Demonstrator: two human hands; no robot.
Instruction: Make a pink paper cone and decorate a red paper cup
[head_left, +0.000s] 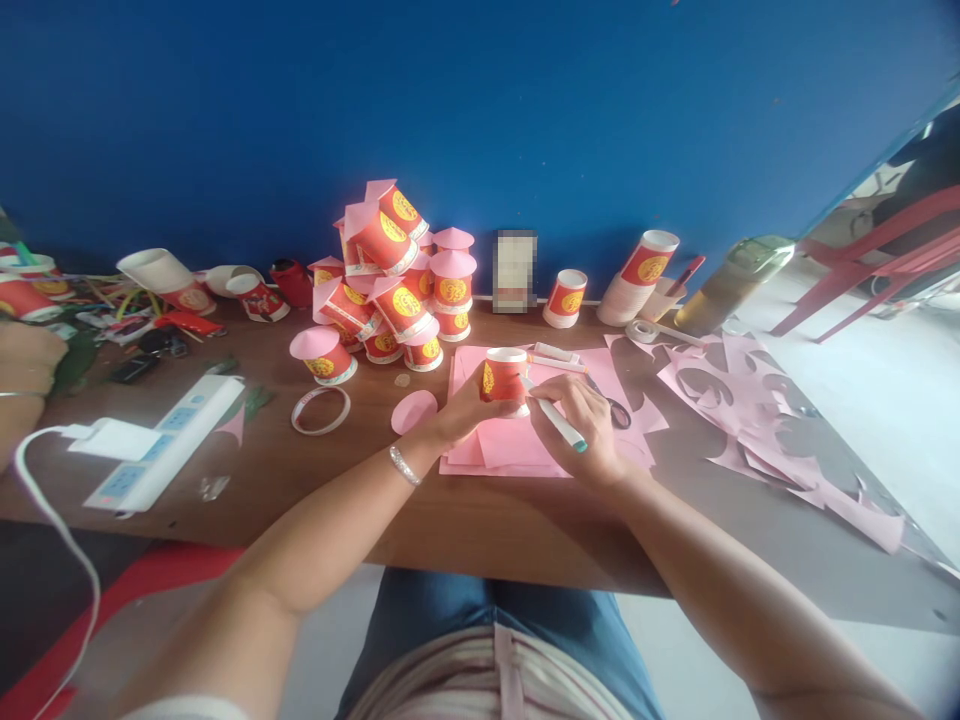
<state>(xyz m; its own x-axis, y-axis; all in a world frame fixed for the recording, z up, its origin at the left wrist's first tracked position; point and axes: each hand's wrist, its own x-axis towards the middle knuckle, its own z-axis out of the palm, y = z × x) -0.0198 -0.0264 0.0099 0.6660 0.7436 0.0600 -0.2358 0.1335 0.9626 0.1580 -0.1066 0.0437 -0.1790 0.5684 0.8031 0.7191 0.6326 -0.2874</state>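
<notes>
A red paper cup [505, 374] with a yellow emblem stands upright in my left hand [466, 408], whose fingers wrap its left side. My right hand [586, 425] grips a white marker [559, 422] with a green end, its tip at the cup's right side. Beneath both hands lies a stack of pink paper [517, 447]. On that paper, beyond the right hand, are another white marker [556, 355] and scissors [619, 414], partly hidden. Left of the cup a round pink paper piece [413, 411] rests on the table.
Cups with pink cone tops [390, 300] are piled at the back. A tape ring [321, 411] and power strip [165, 440] lie left. Pink scraps [757, 400], a stack of cups [637, 280] and a bottle [735, 285] are right. Another person's hand [26, 370] shows far left.
</notes>
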